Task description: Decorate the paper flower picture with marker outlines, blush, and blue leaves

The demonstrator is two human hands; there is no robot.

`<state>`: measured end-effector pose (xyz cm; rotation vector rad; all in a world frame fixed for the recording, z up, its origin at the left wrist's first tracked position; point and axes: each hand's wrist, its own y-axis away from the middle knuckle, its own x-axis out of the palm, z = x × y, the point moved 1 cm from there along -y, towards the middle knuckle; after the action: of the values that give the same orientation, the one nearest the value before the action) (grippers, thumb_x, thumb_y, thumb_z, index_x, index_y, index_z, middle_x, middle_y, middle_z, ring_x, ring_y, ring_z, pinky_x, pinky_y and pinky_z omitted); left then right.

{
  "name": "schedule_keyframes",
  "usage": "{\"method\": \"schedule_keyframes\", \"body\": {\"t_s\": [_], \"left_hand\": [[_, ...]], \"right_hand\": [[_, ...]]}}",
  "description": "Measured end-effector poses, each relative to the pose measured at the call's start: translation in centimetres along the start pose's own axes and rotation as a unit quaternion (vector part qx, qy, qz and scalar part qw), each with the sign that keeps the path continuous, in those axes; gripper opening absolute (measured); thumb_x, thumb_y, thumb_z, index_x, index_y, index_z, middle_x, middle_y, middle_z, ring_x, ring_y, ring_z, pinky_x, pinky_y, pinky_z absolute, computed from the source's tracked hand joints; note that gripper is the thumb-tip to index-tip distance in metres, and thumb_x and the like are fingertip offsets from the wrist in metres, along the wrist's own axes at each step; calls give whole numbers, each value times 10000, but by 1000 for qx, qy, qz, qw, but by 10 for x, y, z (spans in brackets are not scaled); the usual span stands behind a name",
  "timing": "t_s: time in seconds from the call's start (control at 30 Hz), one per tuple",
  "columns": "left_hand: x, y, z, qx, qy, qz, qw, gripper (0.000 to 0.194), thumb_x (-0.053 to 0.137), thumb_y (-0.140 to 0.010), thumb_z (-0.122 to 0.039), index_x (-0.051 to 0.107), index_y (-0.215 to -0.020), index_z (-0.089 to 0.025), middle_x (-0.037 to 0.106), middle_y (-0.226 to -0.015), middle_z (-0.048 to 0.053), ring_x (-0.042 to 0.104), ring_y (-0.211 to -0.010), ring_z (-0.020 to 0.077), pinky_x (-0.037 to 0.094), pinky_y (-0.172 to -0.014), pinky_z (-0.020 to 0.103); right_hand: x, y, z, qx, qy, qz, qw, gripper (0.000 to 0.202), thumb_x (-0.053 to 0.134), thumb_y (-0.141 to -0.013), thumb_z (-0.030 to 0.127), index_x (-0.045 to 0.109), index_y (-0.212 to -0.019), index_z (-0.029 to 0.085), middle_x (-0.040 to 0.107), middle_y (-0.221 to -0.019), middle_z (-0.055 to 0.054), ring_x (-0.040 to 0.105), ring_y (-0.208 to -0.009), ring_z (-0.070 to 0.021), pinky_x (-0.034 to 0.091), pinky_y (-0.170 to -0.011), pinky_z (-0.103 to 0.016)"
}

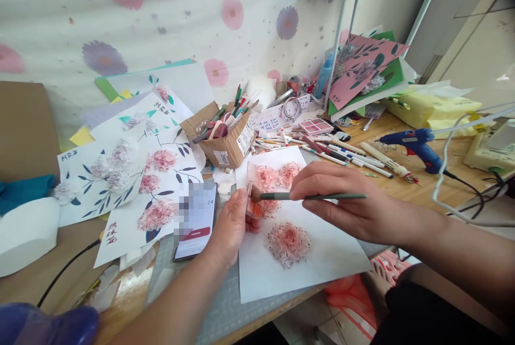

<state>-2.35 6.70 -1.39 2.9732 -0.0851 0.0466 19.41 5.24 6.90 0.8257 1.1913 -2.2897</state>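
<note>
My left hand (234,222) holds a small clear case of orange-red color (254,208) above the left edge of a white sheet (317,259). In my right hand (340,200) is a brush with a dark green handle (277,196), held nearly level and pointing left. Its bristles touch the case or are right over it. Pink ruffled flowers, one of them (288,244) near the sheet's lower middle, stand on the white paper. A phone (196,221) lies just left of my left hand.
Flower pictures (116,173) spread over the left side. A cardboard box of pens (225,144) stands behind the sheet. Loose markers (346,154), a blue glue gun (414,144) and its cord lie at the right. A metal rack post (340,34) rises behind.
</note>
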Motion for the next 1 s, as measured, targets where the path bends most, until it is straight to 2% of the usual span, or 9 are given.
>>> {"method": "schedule_keyframes", "body": {"t_s": [0.07, 0.17, 0.23, 0.33, 0.4, 0.6, 0.7, 0.83, 1.0], "left_hand": [[0, -1, 0, 4, 1, -2, 1000, 507, 502, -781, -687, 559, -794, -184, 573, -630, 9, 513, -510, 132, 441, -484, 245], [-1, -1, 0, 13, 2, -8, 1000, 499, 512, -779, -680, 554, -762, -184, 587, -656, 16, 512, -516, 128, 442, -483, 242], [-2, -1, 0, 18, 1, -7, 1000, 504, 511, -778, -682, 564, -771, -182, 594, -664, 21, 516, -523, 130, 445, -489, 244], [-3, 0, 1, 18, -3, -3, 1000, 514, 493, -788, -685, 582, -829, -180, 591, -654, 17, 520, -522, 135, 455, -498, 255], [-4, 1, 1, 19, -5, -3, 1000, 511, 485, -798, -679, 579, -842, -179, 599, -671, 21, 522, -527, 134, 458, -501, 256], [-4, 0, -2, 28, -3, 1, 1000, 506, 500, -796, -671, 575, -806, -171, 590, -651, 17, 511, -520, 124, 453, -497, 245], [-6, -1, -6, 37, 6, -26, 999, 519, 511, -779, -684, 558, -766, -167, 599, -648, 23, 515, -512, 122, 451, -490, 241], [-9, -2, -10, 50, 29, -67, 996, 536, 497, -783, -690, 564, -812, -158, 631, -682, 49, 541, -529, 136, 464, -508, 257], [-12, -2, -11, 51, 49, -80, 994, 533, 523, -765, -688, 568, -805, -159, 635, -677, 48, 556, -527, 147, 472, -523, 271]], "right_hand": [[0, 1, -4, 6, 11, -3, 1000, 155, 504, -869, 102, 616, -962, 155, 654, -883, -92, 594, -826, -176, 471, -730, -304], [-2, 4, -11, 48, 62, -46, 996, 121, 527, -853, 121, 624, -907, 170, 654, -848, -72, 591, -798, -179, 467, -716, -311], [-4, 4, -12, 52, 46, -70, 995, 120, 530, -847, 117, 620, -907, 170, 655, -846, -64, 594, -799, -172, 468, -724, -303], [-3, 2, -8, 24, 8, -50, 998, 142, 517, -858, 111, 616, -947, 160, 662, -873, -75, 604, -822, -170, 473, -743, -298], [-1, 1, -7, 23, 26, -25, 999, 138, 519, -861, 120, 623, -943, 161, 660, -866, -82, 605, -817, -178, 473, -734, -306], [-1, 2, -10, 30, 21, -38, 999, 134, 525, -860, 130, 623, -946, 162, 659, -889, -79, 604, -826, -168, 474, -748, -299], [-1, 2, -16, 83, 49, -56, 994, 113, 528, -857, 159, 632, -900, 172, 659, -839, -57, 610, -788, -162, 471, -709, -288], [3, -1, -21, 151, 69, -101, 981, 101, 553, -850, 238, 637, -851, 182, 670, -756, -31, 623, -691, -154, 464, -628, -268], [14, -10, -27, 146, 103, -53, 982, 121, 549, -848, 246, 643, -785, 204, 693, -741, -20, 641, -650, -156, 462, -597, -267]]}}
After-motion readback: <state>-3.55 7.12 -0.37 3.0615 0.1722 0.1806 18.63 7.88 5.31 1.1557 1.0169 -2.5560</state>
